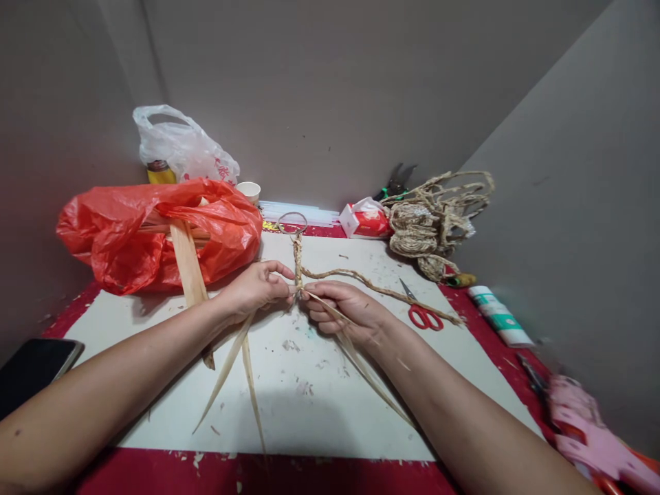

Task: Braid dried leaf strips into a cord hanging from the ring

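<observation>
At the middle of the white board, a narrow braid of dried plant fibre point(298, 256) runs down from a thin wire ring point(293, 223). My left hand point(260, 290) pinches the braid's lower end from the left, thumb and index finger close together. From the right, my right hand point(343, 309) is closed on a pale fibre strip point(368, 375) that trails toward my right forearm. Two more loose strips point(227, 375) hang below my left hand. A twisted fibre cord point(361, 276) leads off to the right from beside the braid, passing scissors with red handles point(425, 316).
A red plastic bag point(159, 234) with wide dried strips bulges at left, near a white bag point(180, 148) and a paper cup point(249, 191). Coiled rope point(423, 227), a tissue pack point(366, 218) and pruning shears point(396, 182) lie back right. A glue gun point(592, 433) sits front right.
</observation>
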